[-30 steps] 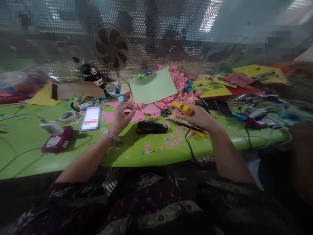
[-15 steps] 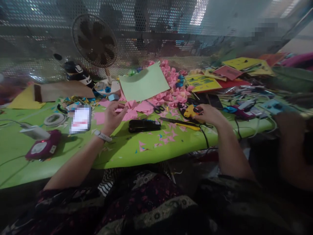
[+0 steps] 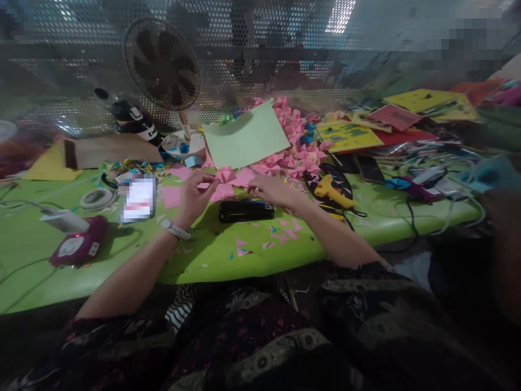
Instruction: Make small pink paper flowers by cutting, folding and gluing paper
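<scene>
My left hand [image 3: 194, 194], with a white watch on the wrist, is curled in a pinch on the edge of a pink paper piece [image 3: 223, 189] on the green table [image 3: 211, 252]. My right hand [image 3: 272, 190] rests just to its right, fingers drawn together at the pink folded papers [image 3: 285, 162]; what they grip is hidden. A black oblong case [image 3: 246, 210] lies just in front of both hands. The yellow glue gun [image 3: 332, 191] lies on a black mat to the right, away from my hand.
A small fan [image 3: 163, 65] and a light green sheet [image 3: 246, 136] stand behind the hands. A phone [image 3: 139, 199], a tape roll [image 3: 96, 199] and a magenta device [image 3: 78, 247] lie to the left. Coloured card sheets [image 3: 350, 136], cables and tools crowd the right. Another person's arm [image 3: 502, 217] is at far right.
My right hand set the yellow glue gun down on the right and moved left to the pink papers beside my left hand. The left hand stayed in place.
</scene>
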A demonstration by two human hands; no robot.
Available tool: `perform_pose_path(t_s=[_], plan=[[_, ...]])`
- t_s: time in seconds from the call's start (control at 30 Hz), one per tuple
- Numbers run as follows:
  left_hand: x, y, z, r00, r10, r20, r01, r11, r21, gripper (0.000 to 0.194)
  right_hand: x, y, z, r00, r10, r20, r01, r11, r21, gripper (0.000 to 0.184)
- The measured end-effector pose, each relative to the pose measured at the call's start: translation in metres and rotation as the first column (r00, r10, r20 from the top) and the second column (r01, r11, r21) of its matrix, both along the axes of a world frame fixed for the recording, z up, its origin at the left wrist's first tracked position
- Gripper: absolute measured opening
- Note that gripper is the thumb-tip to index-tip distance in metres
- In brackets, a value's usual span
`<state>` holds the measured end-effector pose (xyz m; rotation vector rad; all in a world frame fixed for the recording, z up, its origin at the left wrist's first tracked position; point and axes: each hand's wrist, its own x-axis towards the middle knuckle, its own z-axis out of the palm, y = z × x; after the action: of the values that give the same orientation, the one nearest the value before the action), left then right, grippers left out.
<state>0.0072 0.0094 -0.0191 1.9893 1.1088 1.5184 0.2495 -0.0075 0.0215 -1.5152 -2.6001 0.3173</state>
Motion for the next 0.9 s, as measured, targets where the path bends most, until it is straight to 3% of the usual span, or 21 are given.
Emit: perform_pose_path(t_s=[0.23,0.33,0.43,0.63,0.9], plan=[[0.002,0.001,-0.003,1.000,0.002,0.014,-0.001,0.999,-0.032,0.016,0.000,0.012,-0.020,0.998,-0.044,-0.035,0.042,0.998,-0.042,0.009],[0.003,0.002,-0.005,1.000,-0.002,0.028,0.004,0.998,-0.056,0.014,0.001,0.011,-0.020,0.995,-0.060,-0.077,0.057,0.998,-0.031,0.008],[0.002,0.002,-0.006,1.000,-0.014,0.016,0.015,0.999,-0.048,0.014,0.002,0.006,-0.015,0.969,-0.118,-0.218,0.108,0.993,-0.053,0.008],[0.004,-0.002,-0.005,0.999,-0.049,-0.008,0.049,0.999,-0.001,0.017,0.003,-0.003,-0.007,0.765,-0.227,-0.602,0.110,0.968,-0.225,0.004],[0.011,-0.011,-0.003,0.996,-0.030,-0.080,0.045,0.980,0.193,0.016,-0.010,-0.018,0.001,0.509,-0.244,-0.825,-0.079,0.942,-0.327,0.027]])
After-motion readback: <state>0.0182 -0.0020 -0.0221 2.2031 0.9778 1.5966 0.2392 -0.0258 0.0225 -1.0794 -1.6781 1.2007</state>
